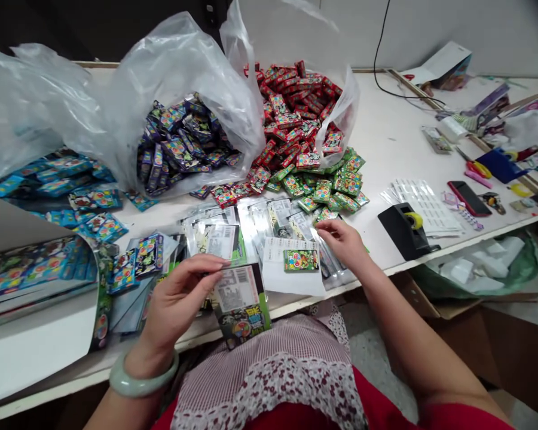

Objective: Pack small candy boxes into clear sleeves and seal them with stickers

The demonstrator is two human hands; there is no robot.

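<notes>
My left hand [183,292] pinches the top edge of a printed packet [240,304], black and green with a pale printed panel, which hangs over the table's front edge. My right hand [343,239] is held above the table with thumb and fingertips together; whatever is between them is too small to make out. Just left of it, a small green box [301,258] rests on a white label sheet [291,285]. Under and behind both hands lie overlapping clear plastic sleeves [251,218] with printed cards inside. Small green boxes [341,179] are heaped beyond my right hand.
Plastic bags spill red boxes [291,113], purple boxes [179,143] and blue boxes [63,173] along the back. A black tape dispenser [399,230], label sheets [425,203] and a phone [469,198] sit at right. A curved printed card stack [40,286] stands at left.
</notes>
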